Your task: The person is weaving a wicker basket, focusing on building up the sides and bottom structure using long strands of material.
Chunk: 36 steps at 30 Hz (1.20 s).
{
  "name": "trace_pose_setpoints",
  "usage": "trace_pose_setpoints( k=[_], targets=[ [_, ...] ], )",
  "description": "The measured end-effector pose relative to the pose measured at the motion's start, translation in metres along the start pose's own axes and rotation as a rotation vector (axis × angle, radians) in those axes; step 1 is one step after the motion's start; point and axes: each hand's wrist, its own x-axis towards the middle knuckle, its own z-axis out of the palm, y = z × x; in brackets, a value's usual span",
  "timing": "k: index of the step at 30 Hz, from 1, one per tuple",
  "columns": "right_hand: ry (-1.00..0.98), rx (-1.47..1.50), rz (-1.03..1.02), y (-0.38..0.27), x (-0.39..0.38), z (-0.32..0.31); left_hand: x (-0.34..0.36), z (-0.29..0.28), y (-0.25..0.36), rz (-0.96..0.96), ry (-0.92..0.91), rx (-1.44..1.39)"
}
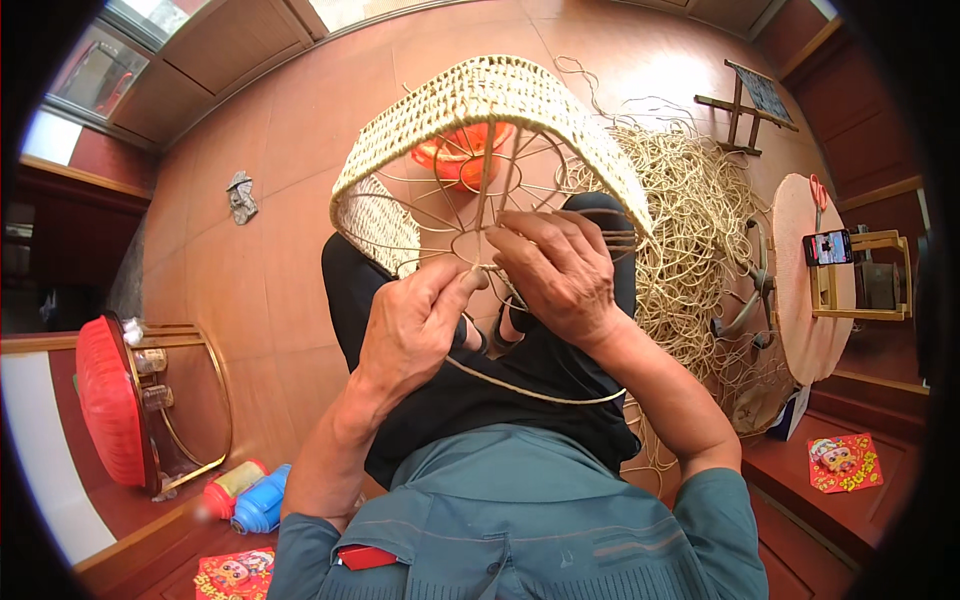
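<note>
Both hands [418,316] — adjacent (fingers [548,236] bent)

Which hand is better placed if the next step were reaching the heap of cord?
Probably the right hand: the heap of cord lies on that side. The left hand is farther away, with the right hand in between.

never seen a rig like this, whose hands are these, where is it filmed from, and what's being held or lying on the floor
There is no machine: the left hand and right hand belong to the person wearing the camera. This one view looks down from their head through a fisheye lens, so straight edges bend.

Both hands hold a part-woven spoked frame near its centre ring; whether the left pinches cord or spoke is too small to tell. The frame's outer band is woven from pale cord.

On the floor are a big tangled cord pile to the right, a folding stool and an orange-red plastic container.
</note>
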Motion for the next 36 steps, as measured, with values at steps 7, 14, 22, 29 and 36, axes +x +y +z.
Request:
trace_pose_setpoints(
  k=[7,14,22,29,36],
  targets=[
    [-0.049,-0.101,-0.048,0.019,0.01,0.04,0.001,-0.015,0.012,0.003,-0.045,-0.071],
    [-0.077,0.099,-0.114,0.051,0.012,0.049,0.001,-0.001,0.014,0.038,-0.066,-0.054],
    [-0.116,0.232,-0.128,0.053,0.012,0.058,0.012,-0.002,0.015,0.02,-0.166,-0.02],
    [-0.124,0.334,-0.028,0.061,0.019,0.063,0.029,-0.028,0.028,-0.009,-0.136,-0.243],
    [-0.071,0.355,0.057,0.064,0.017,0.066,0.021,-0.09,0.067,0.381,0.019,-0.47]
  ],
)
